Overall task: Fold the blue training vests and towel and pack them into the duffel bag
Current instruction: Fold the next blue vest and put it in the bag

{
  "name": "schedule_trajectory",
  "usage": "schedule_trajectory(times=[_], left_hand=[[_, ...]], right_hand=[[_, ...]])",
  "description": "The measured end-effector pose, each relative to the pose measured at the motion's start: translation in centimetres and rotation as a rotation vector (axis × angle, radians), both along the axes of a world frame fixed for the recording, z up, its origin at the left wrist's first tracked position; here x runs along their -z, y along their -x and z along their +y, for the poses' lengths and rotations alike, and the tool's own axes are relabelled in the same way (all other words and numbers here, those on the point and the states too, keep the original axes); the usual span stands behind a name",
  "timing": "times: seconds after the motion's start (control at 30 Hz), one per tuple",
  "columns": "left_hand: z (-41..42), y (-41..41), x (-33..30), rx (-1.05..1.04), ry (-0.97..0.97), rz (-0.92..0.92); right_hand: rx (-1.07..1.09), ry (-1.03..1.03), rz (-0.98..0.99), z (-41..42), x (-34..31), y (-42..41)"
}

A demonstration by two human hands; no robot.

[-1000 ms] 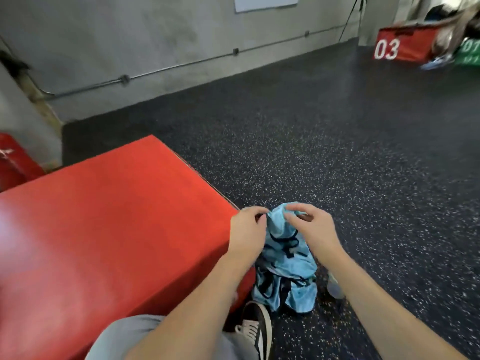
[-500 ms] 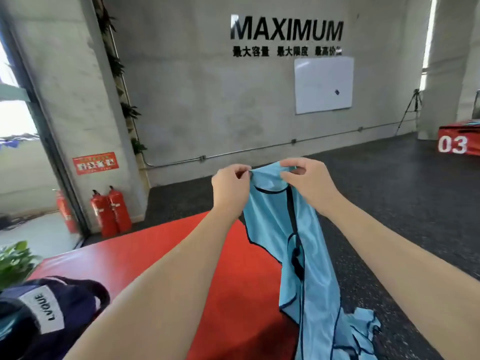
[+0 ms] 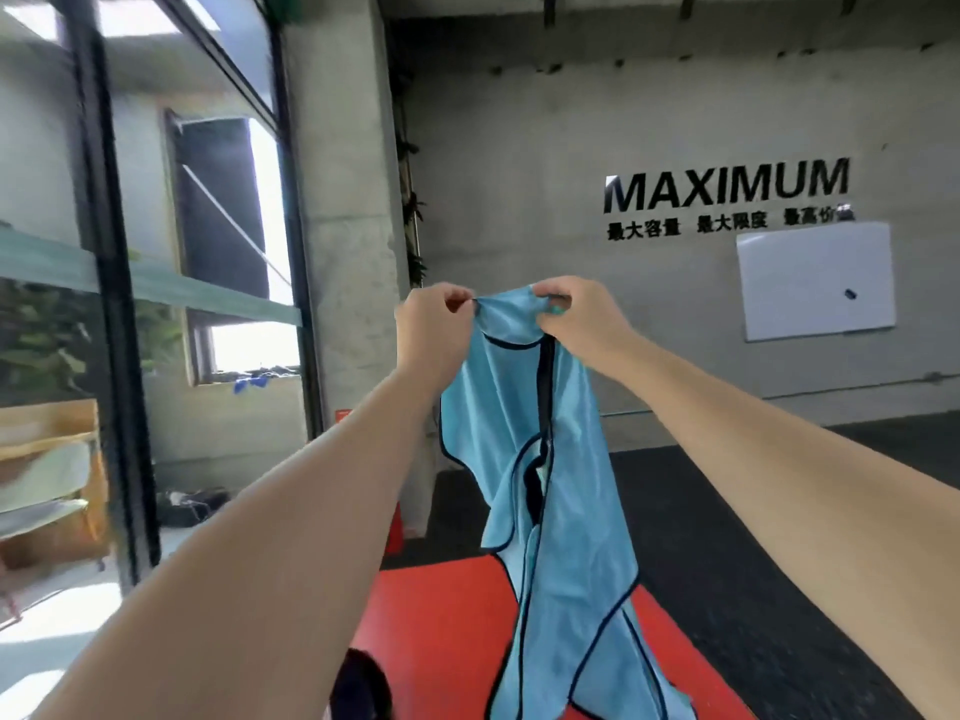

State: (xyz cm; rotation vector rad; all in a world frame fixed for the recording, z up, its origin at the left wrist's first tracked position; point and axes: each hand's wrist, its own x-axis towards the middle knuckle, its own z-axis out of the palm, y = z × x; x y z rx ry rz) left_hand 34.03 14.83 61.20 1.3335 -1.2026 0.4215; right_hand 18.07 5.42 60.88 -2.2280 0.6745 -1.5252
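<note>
**Blue vest held up by its top edge in both hands**

The left hand [image 3: 434,324] and the right hand [image 3: 574,317] are raised side by side in front of the person, arms stretched forward. Each one pinches the bunched top edge of a light blue training vest [image 3: 545,485] between curled fingers and thumb, the left at the left end of the gathered cloth, the right at the right end, with a short span of fabric between them.

The vest hangs straight down from that grip, unfolded and loosely twisted. Its dark piping traces a neck opening just under the hands and an armhole partway down. The lower part drapes in front of a red padded block [image 3: 441,626], which fills the bottom centre of the view; whether the hem touches the block's top cannot be told.

At the bottom edge, near the block's left side and partly hidden behind the left forearm, sits a dark rounded object [image 3: 358,688] too cut off to identify, and nothing of its contents shows.

Beyond the block lies dark speckled flooring [image 3: 727,537]. A concrete pillar [image 3: 340,226] stands behind the left hand, with tall glazed panels [image 3: 156,252] to its left. On the grey wall to the right are black letters reading MAXIMUM [image 3: 727,187] above a whiteboard [image 3: 815,280].
</note>
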Motion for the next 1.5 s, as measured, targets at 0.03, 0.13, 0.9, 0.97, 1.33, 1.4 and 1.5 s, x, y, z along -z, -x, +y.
schedule_trajectory(times=[0.03,0.13,0.9,0.97,1.33,1.4,1.5], left_hand=[[0.6,-0.7,-0.3,-0.01,0.003,0.002],[1.6,-2.6,0.5,-0.019,-0.037,-0.011],[1.4,-8.9,43.7,-0.021,-1.011,0.112],[1.4,-8.7,45.4,-0.041,-1.01,0.14],[-2.2,-12.9,49.4,-0.048,-0.966,0.111],[-2.8,-13.6,49.7,-0.024,-1.013,0.104],[-3.3,-13.9,50.3,0.007,-1.072,0.049]], right_hand=[[-0.013,0.006,0.004,0.3,-0.4,-1.0],[-0.029,0.003,0.019,0.5,0.2,-3.3],[0.09,-0.523,0.734,-5.7,41.7,-4.2],[0.05,-0.529,0.691,-4.9,43.8,-4.8],[-0.07,-0.591,0.85,-7.4,50.1,-7.9],[-0.016,-0.572,0.847,-9.4,50.1,-7.5],[0.027,-0.562,0.859,-11.6,50.1,-6.8]])
